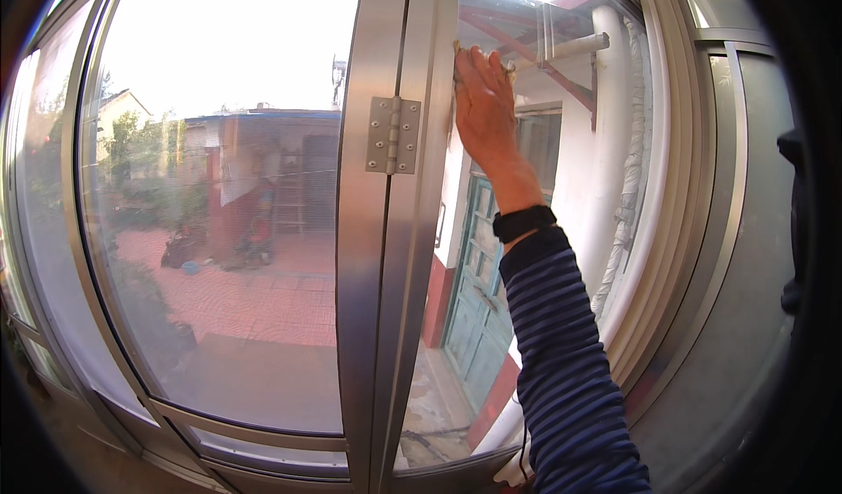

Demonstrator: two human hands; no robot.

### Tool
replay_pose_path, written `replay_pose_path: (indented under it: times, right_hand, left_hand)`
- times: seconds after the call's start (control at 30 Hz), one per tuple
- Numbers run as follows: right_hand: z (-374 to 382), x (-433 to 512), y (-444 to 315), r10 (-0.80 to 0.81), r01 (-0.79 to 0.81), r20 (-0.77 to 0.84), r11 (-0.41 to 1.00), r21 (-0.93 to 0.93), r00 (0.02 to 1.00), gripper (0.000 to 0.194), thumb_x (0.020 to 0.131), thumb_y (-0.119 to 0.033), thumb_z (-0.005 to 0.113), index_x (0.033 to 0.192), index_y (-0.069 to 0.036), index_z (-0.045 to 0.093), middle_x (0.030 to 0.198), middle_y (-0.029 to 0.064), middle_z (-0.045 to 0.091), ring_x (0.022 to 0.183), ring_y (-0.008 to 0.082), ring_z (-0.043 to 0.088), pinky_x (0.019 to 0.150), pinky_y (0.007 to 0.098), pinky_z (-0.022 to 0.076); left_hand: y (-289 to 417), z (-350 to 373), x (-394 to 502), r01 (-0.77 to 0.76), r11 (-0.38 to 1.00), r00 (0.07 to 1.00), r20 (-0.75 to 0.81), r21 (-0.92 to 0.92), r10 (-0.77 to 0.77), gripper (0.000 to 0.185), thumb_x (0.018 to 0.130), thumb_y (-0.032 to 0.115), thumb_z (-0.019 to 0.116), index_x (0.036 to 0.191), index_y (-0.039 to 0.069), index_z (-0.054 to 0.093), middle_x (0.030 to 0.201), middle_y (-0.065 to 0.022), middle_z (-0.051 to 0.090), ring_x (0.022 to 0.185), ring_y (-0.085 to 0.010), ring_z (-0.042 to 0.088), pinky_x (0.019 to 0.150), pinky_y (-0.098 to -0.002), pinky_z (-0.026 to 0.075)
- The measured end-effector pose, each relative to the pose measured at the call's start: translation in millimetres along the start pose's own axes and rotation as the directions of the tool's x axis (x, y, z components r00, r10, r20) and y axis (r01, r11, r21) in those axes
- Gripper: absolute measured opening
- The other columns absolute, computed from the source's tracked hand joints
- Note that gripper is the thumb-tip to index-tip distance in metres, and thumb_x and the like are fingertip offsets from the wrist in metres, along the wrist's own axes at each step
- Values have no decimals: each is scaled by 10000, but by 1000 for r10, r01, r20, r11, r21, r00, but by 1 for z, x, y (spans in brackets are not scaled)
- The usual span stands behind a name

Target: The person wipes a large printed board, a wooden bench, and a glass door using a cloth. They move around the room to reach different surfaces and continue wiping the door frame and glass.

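Observation:
My right hand (pixel 485 109) reaches up from the lower right and presses flat over a thin cloth (pixel 510 70). Only scraps of the cloth show past the fingertips and beside the hand. Behind the hand is a narrow glass pane (pixel 572 159), and the fingers lie close against its metal frame (pixel 431 139) on the left. A black band circles the wrist, above a dark striped sleeve (pixel 566 336). My left hand is out of view.
Left of the hand, a steel hinge (pixel 393 135) joins two metal uprights. Beyond it stands a large screened door panel (pixel 217 231), with a red-paved yard behind. A teal door (pixel 480 297) and white pipe (pixel 610 80) show through the pane. Frosted glass (pixel 723 336) is at right.

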State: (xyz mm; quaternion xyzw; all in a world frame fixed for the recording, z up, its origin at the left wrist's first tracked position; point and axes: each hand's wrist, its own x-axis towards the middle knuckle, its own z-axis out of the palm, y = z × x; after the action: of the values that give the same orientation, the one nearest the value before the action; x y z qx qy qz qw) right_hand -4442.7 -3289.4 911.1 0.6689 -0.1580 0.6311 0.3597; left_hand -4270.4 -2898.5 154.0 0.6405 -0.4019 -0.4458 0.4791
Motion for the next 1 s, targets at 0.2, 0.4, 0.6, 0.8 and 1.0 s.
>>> replay_pose_path:
  times: [0.2, 0.4, 0.6, 0.8, 1.0]
  right_hand:
    - [-21, -98, -32, 3, 3, 89, 998, -65, 996, 518, 1070, -155, 522, 1581, -81, 488, 1678, 189, 405, 1577, 430, 329, 1282, 589, 260]
    - [-48, -253, -72, 128, -107, 206, 988, -109, 970, 523, 1032, -155, 607, 1545, -81, 545, 1645, 150, 452, 1536, 407, 393, 1264, 602, 292]
    - [-103, -414, -119, 138, -123, 257, 990, -72, 957, 455, 1047, -163, 618, 1502, -134, 628, 1610, 100, 518, 1526, 324, 434, 1269, 535, 298]
    - [-109, -425, -75, -8, 47, 337, 993, -108, 942, 393, 1053, -195, 628, 1440, -194, 694, 1610, 48, 530, 1557, 251, 407, 1289, 487, 293]
    - [-116, -385, -31, -106, 130, 313, 990, -57, 944, 390, 1039, -209, 651, 1425, -201, 706, 1573, 29, 572, 1530, 230, 446, 1287, 472, 303]
  left_hand:
    - [-5, -7, -8, -18, 998, 999, 32, 66, 16, 301, 1010, 322, 713, 1182, 88, 634, 855, -100, 654, 756, -207, 617, 694, -378, 528]
    - [-15, -18, -20, -18, 989, 999, 38, 144, 13, 357, 1003, 321, 726, 1244, 70, 646, 896, -119, 687, 791, -217, 641, 726, -387, 547]
    - [-25, -19, -43, 8, 970, 1000, -15, 245, -5, 418, 996, 321, 739, 1306, 52, 658, 937, -138, 719, 827, -226, 665, 758, -396, 565]
    - [-36, 0, -56, 36, 958, 993, -114, 285, -3, 456, 991, 320, 746, 1341, 38, 669, 946, -145, 737, 827, -221, 672, 760, -402, 574]
    - [-2, 35, -53, -2, 967, 983, -179, 255, 49, 431, 993, 318, 740, 1330, 56, 681, 930, -136, 732, 820, -200, 670, 742, -390, 572]
